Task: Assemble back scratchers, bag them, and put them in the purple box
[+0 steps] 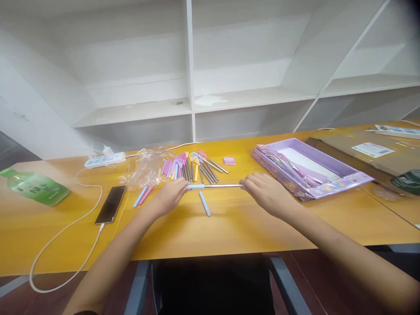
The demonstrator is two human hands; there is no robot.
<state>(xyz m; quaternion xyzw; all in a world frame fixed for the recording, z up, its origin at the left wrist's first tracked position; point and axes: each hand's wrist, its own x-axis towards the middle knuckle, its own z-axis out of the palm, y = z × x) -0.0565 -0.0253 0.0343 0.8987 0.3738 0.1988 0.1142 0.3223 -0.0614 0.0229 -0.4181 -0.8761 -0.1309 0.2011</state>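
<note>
The left hand (170, 195) is closed, with the fingers pinching the smooth, light-blue grip of a slim rod (223, 186). The right hand (264, 192) is also closed, around the rod's other end; the exact hold of its fingertips is hidden. The rod is of shiny metal and lies level between both hands, above the wooden table (236, 232). Just nearer is a loose blue stick (204, 204), round and matte. On the far side there is a pile of metal rods (208, 173) with colourful hand-shaped heads, and left of it, crinkled transparent film (147, 166). To the right stands a shallow purple box (285, 145) with glossy wrapping, next to a flat brown cardboard box (341, 142). Far left lies a green bottle (37, 187).
</note>
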